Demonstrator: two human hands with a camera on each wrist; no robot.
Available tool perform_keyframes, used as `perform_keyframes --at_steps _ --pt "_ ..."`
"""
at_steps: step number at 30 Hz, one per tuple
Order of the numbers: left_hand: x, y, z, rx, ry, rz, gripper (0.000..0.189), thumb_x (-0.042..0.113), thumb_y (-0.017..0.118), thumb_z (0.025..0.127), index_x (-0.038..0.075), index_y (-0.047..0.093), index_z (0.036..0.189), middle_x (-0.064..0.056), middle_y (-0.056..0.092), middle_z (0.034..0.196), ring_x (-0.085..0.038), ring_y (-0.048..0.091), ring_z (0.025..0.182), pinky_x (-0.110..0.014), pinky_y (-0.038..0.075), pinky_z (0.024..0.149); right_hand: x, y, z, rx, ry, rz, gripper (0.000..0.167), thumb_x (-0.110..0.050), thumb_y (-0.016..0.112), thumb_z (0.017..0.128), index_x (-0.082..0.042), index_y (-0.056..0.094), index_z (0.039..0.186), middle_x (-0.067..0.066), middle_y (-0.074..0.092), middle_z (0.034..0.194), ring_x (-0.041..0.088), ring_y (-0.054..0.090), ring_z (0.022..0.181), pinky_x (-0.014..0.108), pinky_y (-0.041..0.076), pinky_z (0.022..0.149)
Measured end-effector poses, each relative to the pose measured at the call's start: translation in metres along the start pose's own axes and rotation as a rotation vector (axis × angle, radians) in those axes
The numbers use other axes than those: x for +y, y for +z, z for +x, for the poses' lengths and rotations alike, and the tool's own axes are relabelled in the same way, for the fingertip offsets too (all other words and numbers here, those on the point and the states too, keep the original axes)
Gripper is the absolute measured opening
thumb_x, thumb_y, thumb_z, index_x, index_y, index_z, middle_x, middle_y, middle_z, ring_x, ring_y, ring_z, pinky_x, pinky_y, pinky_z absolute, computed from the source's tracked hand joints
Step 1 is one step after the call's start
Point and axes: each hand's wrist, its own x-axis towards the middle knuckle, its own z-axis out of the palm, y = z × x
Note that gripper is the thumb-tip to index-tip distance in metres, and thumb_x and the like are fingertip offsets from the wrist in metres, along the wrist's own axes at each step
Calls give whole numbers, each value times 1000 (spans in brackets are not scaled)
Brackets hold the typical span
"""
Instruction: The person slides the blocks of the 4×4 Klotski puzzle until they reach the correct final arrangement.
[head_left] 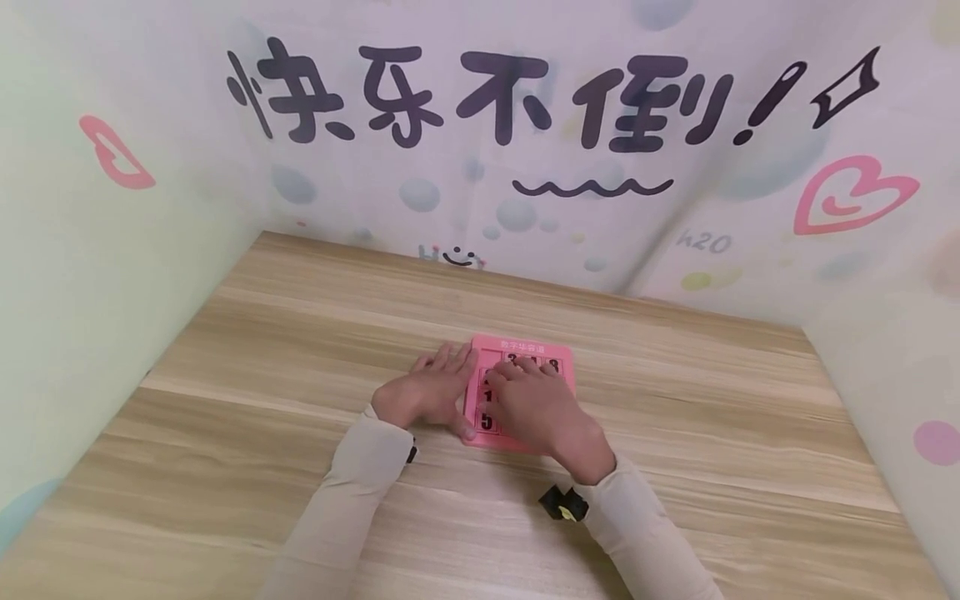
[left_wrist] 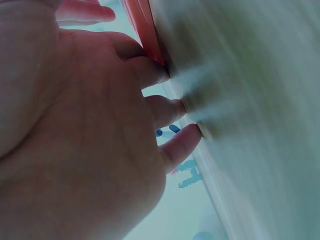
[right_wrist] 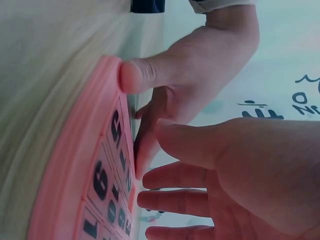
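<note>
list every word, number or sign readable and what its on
"快乐不倒!": on the backdrop
"h20": faint, on the backdrop
"数字华容道": small, along the top of the pink board
"3", "8", "5": on number tiles
Other tile numbers and backdrop lettering: too covered, small or blurred

Before me, the wood-grained table carries a flat-lying pink number puzzle; my left hand touches the table beside the puzzle.

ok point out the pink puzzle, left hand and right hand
Pink puzzle [right_wrist: 76, 150], right wrist view, on its frame
Left hand [head_left: 431, 393], head view, on its back
Right hand [head_left: 536, 410], head view, on its back
</note>
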Motion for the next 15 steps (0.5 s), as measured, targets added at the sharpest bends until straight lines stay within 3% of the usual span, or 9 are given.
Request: perform_keyframes --at_steps 15 --pt "0 0 1 -3 -2 7 122 48 81 76 7 2 160 -7 -4 168 -32 -12 153 -51 0 124 -7 7 2 -33 35 -45 57 -49 53 99 -15 51 146 4 46 152 34 39 142 58 33 114"
